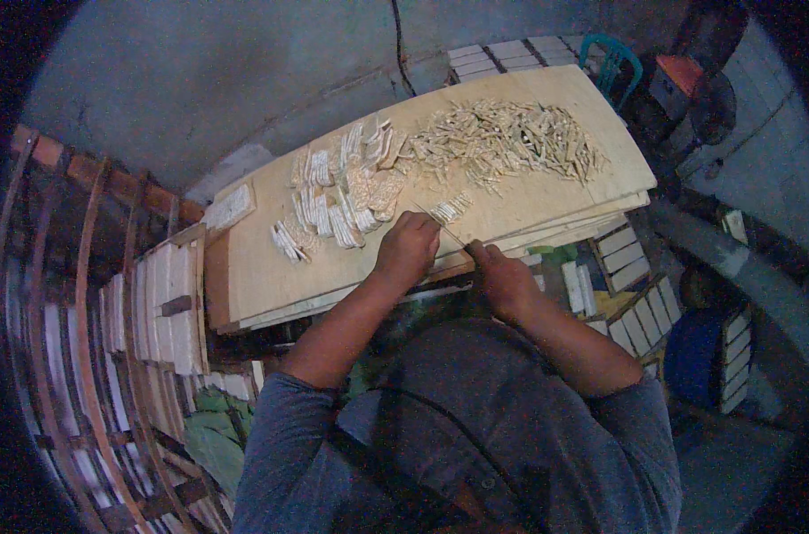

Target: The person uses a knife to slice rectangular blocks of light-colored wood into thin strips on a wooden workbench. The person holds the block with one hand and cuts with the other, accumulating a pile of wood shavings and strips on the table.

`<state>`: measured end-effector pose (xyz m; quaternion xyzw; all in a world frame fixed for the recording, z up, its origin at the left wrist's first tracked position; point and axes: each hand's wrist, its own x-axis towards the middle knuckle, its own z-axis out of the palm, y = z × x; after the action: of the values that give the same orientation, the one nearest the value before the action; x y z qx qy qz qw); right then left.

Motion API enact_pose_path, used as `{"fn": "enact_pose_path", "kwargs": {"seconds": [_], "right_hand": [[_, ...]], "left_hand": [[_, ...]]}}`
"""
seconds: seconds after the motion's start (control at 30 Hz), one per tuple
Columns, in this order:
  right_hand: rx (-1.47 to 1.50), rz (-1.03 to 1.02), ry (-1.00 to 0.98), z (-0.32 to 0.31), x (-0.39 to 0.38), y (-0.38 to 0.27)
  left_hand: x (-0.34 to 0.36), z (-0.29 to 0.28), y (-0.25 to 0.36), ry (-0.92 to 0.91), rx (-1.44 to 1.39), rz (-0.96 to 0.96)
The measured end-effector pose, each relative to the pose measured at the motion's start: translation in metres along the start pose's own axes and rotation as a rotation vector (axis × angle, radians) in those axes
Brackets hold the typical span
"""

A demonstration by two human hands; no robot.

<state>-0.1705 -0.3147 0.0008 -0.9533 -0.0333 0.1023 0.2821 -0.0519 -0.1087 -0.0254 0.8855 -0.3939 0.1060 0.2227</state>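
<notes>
My right hand (pixel 508 283) is closed on the handle of a knife (pixel 454 235), at the front edge of a pale wooden board. The thin blade points away to the left, past the fingertips of my left hand (pixel 411 245). My left fingers are curled down on the board, and what they hold is hidden beneath them. Just beyond the blade lies a small row of pale cut strips (pixel 453 208). Left of it are stacks of pale, speckled flat slabs (pixel 346 191), some standing on edge. A wide heap of loose strips (pixel 511 142) covers the far right part.
The board (pixel 253 289) rests on other stacked boards. A pale block (pixel 230 206) sits at its left end. Wooden racks (pixel 84 249) stand at left. Trays of white blocks (pixel 640 316), a blue drum (pixel 696 356) and a teal chair (pixel 612 62) are at right. A wall runs behind.
</notes>
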Motion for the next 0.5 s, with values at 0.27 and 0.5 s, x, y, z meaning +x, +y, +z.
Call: {"fn": "enact_pose_path", "kwargs": {"seconds": [0.27, 0.5], "right_hand": [[-0.006, 0.032, 0.111, -0.013, -0.013, 0.023], [-0.037, 0.076, 0.175, -0.023, -0.007, 0.014]], "left_hand": [[-0.002, 0.002, 0.003, 0.117, -0.114, -0.090], [0.004, 0.007, 0.003, 0.120, -0.259, -0.306]]}}
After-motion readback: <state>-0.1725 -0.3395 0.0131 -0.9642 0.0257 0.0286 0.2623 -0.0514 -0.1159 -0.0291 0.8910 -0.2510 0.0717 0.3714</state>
